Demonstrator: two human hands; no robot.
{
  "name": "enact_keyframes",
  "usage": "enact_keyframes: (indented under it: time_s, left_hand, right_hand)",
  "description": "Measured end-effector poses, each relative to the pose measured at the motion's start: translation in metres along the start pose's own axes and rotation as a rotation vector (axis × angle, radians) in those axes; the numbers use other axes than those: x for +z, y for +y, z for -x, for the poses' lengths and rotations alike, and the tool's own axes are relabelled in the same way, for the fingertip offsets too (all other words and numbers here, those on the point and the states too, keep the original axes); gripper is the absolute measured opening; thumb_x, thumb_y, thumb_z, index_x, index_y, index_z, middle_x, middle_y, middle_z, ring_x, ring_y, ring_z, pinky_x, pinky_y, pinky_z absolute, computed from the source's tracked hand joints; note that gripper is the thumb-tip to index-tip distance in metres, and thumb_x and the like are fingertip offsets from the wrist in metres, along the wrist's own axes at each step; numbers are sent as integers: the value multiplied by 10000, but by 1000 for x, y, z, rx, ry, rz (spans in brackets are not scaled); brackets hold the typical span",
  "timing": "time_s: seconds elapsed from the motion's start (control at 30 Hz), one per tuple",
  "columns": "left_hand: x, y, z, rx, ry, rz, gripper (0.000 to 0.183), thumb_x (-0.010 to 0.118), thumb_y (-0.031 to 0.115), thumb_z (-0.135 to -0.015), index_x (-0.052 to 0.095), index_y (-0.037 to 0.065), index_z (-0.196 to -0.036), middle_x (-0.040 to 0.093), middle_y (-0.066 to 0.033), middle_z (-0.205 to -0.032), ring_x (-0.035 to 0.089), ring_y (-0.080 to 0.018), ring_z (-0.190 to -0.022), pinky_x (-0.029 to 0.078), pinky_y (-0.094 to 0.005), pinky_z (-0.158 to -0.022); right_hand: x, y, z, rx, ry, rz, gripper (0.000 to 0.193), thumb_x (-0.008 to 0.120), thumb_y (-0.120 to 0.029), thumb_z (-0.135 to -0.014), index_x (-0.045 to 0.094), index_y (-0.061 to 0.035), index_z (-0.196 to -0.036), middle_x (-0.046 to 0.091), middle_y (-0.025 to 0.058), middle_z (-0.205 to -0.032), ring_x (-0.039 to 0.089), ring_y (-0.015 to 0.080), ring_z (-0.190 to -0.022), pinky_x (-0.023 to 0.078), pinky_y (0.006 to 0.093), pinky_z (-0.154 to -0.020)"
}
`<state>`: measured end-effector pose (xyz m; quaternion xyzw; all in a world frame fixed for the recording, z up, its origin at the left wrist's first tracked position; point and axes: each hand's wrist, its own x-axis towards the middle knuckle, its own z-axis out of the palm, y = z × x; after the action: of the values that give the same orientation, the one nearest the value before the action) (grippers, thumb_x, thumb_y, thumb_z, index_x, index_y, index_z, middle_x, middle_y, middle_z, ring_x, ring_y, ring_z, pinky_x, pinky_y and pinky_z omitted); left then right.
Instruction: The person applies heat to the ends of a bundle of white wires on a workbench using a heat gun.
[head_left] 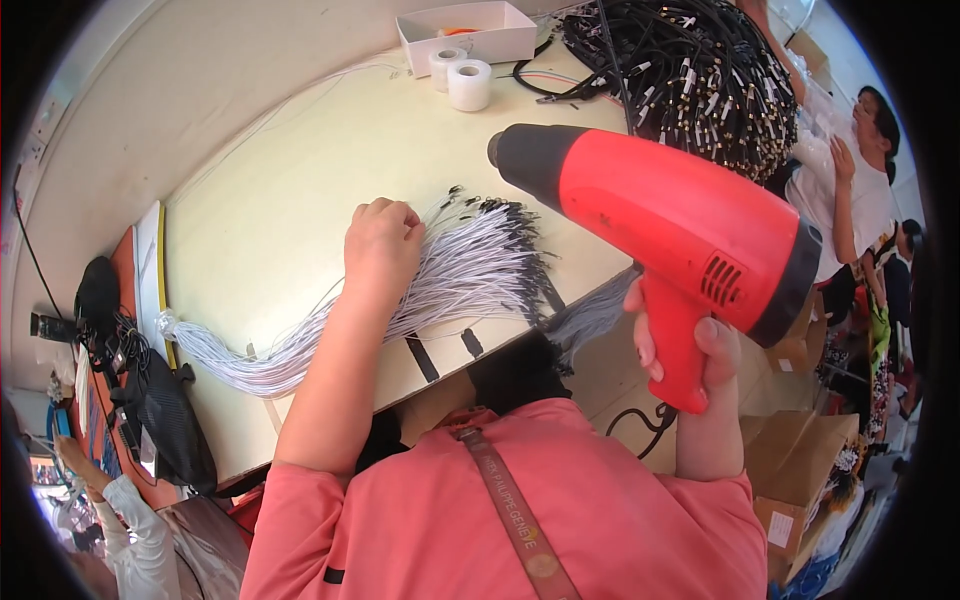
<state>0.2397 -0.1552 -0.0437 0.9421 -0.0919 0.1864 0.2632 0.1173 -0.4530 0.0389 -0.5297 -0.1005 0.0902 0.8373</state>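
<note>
My right hand (715, 355) grips the handle of a red heat gun (665, 205). Its black nozzle points up and left, over the table's right part. A thick bundle of thin white cables (470, 265) lies across the table, its black ends fanned out at the right and its left end gathered in clear wrap. Beside the upper edge of the fan, my left hand (385, 245) is closed with curled fingers. What its fingertips pinch, if anything, is hidden from view.
Two rolls of clear film (468, 85) and a white open box (468, 35) sit at the table's back. Black cables (690, 80) are heaped at the back right. A black bag (165, 420) hangs left. Co-workers are at both sides; cardboard boxes (800, 460) stand lower right.
</note>
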Motion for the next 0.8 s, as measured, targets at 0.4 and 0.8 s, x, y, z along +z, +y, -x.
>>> enact_keyframes:
  time_s: [0.4, 0.8]
  left_hand:
    - [8, -10, -1, 32, -51, 15, 79, 656, 78, -735, 627, 7, -753, 612, -132, -914, 544, -314, -898, 466, -389, -784]
    - [-16, -21, -12, -661, -96, 823, 147, 549, 137, -913, 585, 1, -871, 579, -24, -751, 503, -105, -649, 418, -243, -582]
  right_hand:
    - [-1, 1, -5, 9, -16, -3, 771, 683, -387, -792, 338, 141, -1235, 518, 259, -1017, 569, 187, -536, 455, 234, -415]
    - [31, -5, -36, 4, -49, 10, 673, 640, -364, -806, 396, 136, -1184, 532, 253, -972, 543, 174, -498, 427, 227, -395]
